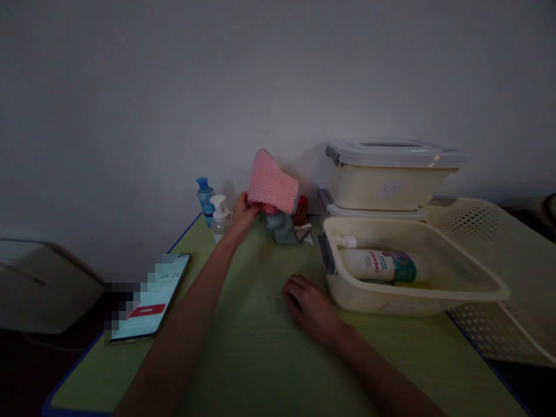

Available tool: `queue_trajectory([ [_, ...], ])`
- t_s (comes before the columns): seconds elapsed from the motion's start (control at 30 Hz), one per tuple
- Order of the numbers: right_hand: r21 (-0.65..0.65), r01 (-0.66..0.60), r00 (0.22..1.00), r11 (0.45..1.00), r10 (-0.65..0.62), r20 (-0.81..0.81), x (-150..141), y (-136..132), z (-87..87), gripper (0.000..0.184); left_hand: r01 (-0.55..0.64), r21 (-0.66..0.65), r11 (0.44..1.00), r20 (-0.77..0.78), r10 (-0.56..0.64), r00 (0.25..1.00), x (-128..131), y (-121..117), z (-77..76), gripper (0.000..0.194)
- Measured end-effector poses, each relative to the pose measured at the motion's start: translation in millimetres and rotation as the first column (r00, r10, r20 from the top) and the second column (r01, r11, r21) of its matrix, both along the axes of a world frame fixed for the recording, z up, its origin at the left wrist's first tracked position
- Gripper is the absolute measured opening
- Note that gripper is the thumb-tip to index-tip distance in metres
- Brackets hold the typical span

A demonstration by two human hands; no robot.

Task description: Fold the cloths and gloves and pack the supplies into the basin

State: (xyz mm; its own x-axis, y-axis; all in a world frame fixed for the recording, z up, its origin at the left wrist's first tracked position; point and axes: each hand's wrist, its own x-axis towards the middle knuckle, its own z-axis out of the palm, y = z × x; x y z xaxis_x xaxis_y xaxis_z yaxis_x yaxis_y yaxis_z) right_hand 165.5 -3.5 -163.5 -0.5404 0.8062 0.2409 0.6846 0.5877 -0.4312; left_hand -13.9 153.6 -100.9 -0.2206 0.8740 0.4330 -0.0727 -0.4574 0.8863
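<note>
Left hand (pixel 245 213) and left forearm (pixel 195 301), left of table (pixel 252 359) centre: bare. Right hand (pixel 310 307) and right forearm (pixel 382 370), right of table centre: same. Slim build, narrow wrists, forearms smooth, widening toward elbows. Plain outline, slender fingers. Nails too dim and blurred to read.

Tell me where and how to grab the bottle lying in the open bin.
Grip the white bottle around its body, probably best with the right hand from above: it lies on its side, pump end left, and the open bin's walls hinder a sideways reach.
</note>
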Motion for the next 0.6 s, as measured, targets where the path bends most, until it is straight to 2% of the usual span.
queue_trajectory([
  [0.1, 0.002, 0.004, 1.000, 1.000, -0.004, 0.003, 0, 1, -0.6, 0.014, 0.087, -0.137, 0.987, -0.284, -0.123, 0.951, 6, -6, -5.0, 0.029],
  [0.17, 0.009, 0.000, 1.000, 1.000, 0.000, 0.007, 0, 1, -0.8, 0.014, 0.131, -0.147, 0.980, -0.401, -0.180, 0.898, 0, -13, 5.0, 0.034],
  [0.2, 0.012, -0.003, 1.000, 1.000, 0.002, 0.009, 0, 1, -0.7, 0.013, 0.132, -0.106, 0.986, -0.435, -0.165, 0.885, -6, -18, 13.5, 0.037],
  [0.3, 0.021, 0.001, 1.000, 1.000, -0.001, 0.006, 0, 0, -0.3, 0.014, 0.063, 0.145, 0.987, -0.497, 0.018, 0.867, -39, -28, 40.4, 0.046],
  [0.37, 0.025, 0.003, 1.000, 1.000, -0.002, -0.002, 0, 0, 0.0, 0.014, -0.044, 0.259, 0.965, -0.480, 0.168, 0.861, -66, -28, 46.0, 0.063],
  [0.43, 0.021, -0.005, 1.000, 1.000, 0.005, -0.012, 0, 0, 0.0, 0.015, -0.144, 0.241, 0.960, -0.452, 0.242, 0.858, -87, -22, 34.5, 0.081],
  [0.5, 0.015, -0.011, 1.000, 1.000, 0.012, -0.015, 0, 1, -0.3, 0.015, -0.212, 0.128, 0.969, -0.389, 0.245, 0.888, -97, -12, 9.2, 0.085],
  [0.57, 0.010, -0.014, 1.000, 1.000, 0.014, -0.020, 0, 1, -0.8, 0.015, -0.183, -0.026, 0.983, -0.363, 0.161, 0.918, -95, -3, -20.6, 0.074],
  [0.6, 0.009, -0.015, 1.000, 1.000, 0.015, -0.024, 0, 2, -1.0, 0.016, -0.182, -0.080, 0.980, -0.372, 0.140, 0.918, -91, 1, -34.0, 0.061],
])
